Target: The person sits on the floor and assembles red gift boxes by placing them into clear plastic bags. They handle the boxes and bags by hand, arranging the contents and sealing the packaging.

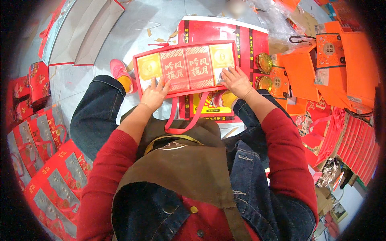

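Note:
A red gift box (177, 93) lies in front of me, its top off, tilted slightly up to the right. Two red printed inner boxes (186, 68) fill its middle, with a gold square pack (149, 66) and another gold pack (222, 55) at the ends. My left hand (156, 95) rests on the lower left corner, fingers stretched over the contents. Over the lower right corner my right hand (238, 82) lies with its fingers extended. Both hands touch the box and neither grasps anything visible. A red ribbon handle (196, 116) hangs from the near side.
Under the box is a large red printed bag (251, 42). Two round gold tins (264, 63) stand to its right, beside orange gift bags (301, 70). Red boxes with ribbons (52, 193) are stacked at lower left. An upright pale carton (86, 30) stands at far left.

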`<move>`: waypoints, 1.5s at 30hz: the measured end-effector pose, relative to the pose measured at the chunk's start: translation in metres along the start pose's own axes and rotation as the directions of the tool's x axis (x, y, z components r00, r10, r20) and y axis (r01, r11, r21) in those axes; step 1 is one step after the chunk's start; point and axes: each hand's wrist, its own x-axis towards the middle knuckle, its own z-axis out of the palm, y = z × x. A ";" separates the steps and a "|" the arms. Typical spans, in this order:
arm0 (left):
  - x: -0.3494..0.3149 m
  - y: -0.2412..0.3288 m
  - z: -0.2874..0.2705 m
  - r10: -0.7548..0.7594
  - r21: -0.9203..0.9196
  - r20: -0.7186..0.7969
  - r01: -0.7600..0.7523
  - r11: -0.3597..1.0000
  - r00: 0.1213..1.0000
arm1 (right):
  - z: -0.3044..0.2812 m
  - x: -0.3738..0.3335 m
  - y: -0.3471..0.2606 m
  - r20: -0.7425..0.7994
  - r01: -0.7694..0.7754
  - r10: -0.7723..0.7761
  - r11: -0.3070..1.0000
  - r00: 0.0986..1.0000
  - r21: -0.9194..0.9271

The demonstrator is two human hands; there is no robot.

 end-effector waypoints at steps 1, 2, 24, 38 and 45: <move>0.000 0.000 0.000 0.003 0.003 -0.005 -0.003 1.000 1.000 | 0.000 0.000 0.000 -0.001 -0.010 0.010 1.000 1.000 0.007; 0.000 0.000 0.001 0.007 0.006 -0.010 -0.006 1.000 1.000 | 0.000 0.000 -0.001 -0.015 -0.007 0.007 1.000 1.000 0.005; -0.008 0.008 -0.005 0.018 -0.039 -0.043 -0.020 0.999 0.999 | -0.014 -0.035 0.022 0.167 0.024 -0.008 0.995 0.986 -0.096; -0.051 -0.060 -0.053 0.067 -0.299 0.221 0.003 0.954 0.973 | -0.053 0.114 -0.150 0.170 -0.089 0.046 0.963 0.984 0.256; -0.049 -0.057 -0.033 0.053 -0.237 0.095 -0.029 0.971 0.994 | -0.043 0.112 -0.144 0.042 0.035 -0.047 0.971 0.998 0.238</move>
